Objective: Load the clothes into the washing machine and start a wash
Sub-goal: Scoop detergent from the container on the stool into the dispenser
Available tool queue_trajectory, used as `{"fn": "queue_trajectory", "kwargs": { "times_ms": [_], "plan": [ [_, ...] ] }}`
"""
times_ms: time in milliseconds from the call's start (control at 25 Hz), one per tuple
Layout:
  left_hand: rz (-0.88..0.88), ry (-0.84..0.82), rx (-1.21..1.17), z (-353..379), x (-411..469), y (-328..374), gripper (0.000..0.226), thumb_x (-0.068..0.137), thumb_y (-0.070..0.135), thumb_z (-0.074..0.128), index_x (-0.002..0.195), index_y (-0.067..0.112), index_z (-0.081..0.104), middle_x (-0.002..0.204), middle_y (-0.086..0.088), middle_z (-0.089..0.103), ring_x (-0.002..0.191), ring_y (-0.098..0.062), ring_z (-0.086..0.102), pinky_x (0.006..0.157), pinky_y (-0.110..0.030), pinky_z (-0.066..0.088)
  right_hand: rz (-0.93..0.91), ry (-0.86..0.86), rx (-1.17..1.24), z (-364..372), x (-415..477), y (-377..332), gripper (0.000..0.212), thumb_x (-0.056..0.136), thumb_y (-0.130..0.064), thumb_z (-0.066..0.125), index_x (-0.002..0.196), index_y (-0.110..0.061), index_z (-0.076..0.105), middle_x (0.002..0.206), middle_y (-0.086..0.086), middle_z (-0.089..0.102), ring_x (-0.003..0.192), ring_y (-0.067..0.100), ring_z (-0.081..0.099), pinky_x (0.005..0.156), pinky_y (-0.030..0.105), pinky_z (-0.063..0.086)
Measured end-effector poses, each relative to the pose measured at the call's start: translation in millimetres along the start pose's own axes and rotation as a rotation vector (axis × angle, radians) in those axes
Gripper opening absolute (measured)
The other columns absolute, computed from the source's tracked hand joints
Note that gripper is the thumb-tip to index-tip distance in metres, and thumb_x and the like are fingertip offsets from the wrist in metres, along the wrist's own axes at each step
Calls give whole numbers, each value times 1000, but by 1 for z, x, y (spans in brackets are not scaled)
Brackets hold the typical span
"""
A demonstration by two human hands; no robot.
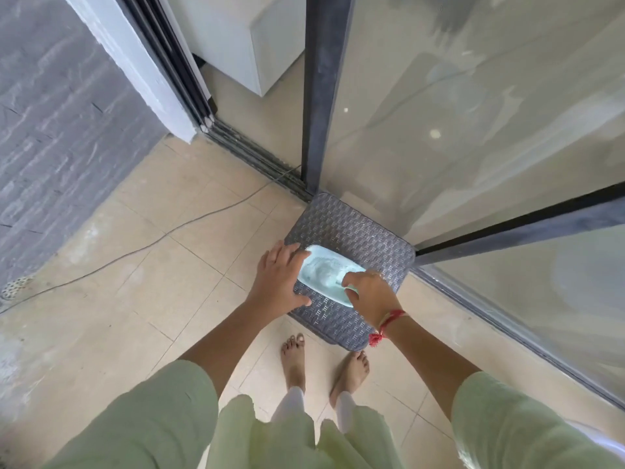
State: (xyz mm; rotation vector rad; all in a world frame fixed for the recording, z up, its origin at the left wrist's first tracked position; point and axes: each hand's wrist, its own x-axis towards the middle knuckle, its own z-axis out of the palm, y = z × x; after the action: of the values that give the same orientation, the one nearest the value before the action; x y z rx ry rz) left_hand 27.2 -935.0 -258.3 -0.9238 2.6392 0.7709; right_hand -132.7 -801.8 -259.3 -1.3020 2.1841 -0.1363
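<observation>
Squarely between the two hands sat a pale-blue tub, open at the top, with whitish powder inside. The left hand gripped the tub's left end, its fingers laid over the far corner of the rim and its thumb hooked round the near corner. The right hand reached down into the tub's right end with its fingers curled, pinching a small pale-green piece whose shape could not be made out. A red thread was tied round the right wrist, its tassel hanging on the inner side.

Under both hands, the tub rested on a grey woven stool, whose top showed beyond the fingertips and below the right wrist. Nearer the body than the hands, two bare feet stood on the beige tiled floor, and pale-green sleeves covered both upper arms.

Out to the left of the left hand a thin cable trailed across the tiles toward a grey wall. Beyond and to the right of the right hand stood a glass door in a dark frame. Far past the left hand's fingertips, through the doorway, stood a white box-like unit; what it was could not be told.
</observation>
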Motion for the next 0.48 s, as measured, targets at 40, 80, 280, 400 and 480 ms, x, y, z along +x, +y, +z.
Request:
{"fn": "queue_trajectory", "kwargs": {
  "times_ms": [40,80,280,400,480],
  "plan": [
    [27,-11,71,4,10,0,98,64,44,80,144,21,28,151,-4,24,144,-30,5,114,-51,13,-38,-11,-72,10,9,5,21,91,-16,52,108,-17,64,98,6,68,101,23,57,89,35,49],
    [52,-26,129,12,20,-2,104,64,45,80,147,21,21,154,-4,17,145,-30,0,115,-51,8,-76,-14,-133,21,18,12,20,91,-15,52,107,-17,64,96,7,68,99,24,58,86,36,50],
    [106,-123,307,36,51,-4,116,69,49,75,150,17,-2,159,2,1,145,-26,-12,114,-55,0,-150,52,-321,52,30,25,21,65,-12,78,77,-16,61,65,2,65,63,25,63,55,32,53],
    [106,-130,297,41,58,-7,115,68,49,75,150,18,1,158,5,5,145,-23,-10,114,-56,0,-176,98,-226,52,31,23,23,64,-10,74,81,-13,59,66,4,65,63,27,62,54,34,54],
    [109,-134,260,41,61,-8,114,68,47,76,150,18,3,158,5,8,146,-22,-7,114,-55,1,-168,133,-164,49,28,24,19,66,-10,71,82,-13,60,64,3,64,62,26,61,54,33,53]
  ]
}}
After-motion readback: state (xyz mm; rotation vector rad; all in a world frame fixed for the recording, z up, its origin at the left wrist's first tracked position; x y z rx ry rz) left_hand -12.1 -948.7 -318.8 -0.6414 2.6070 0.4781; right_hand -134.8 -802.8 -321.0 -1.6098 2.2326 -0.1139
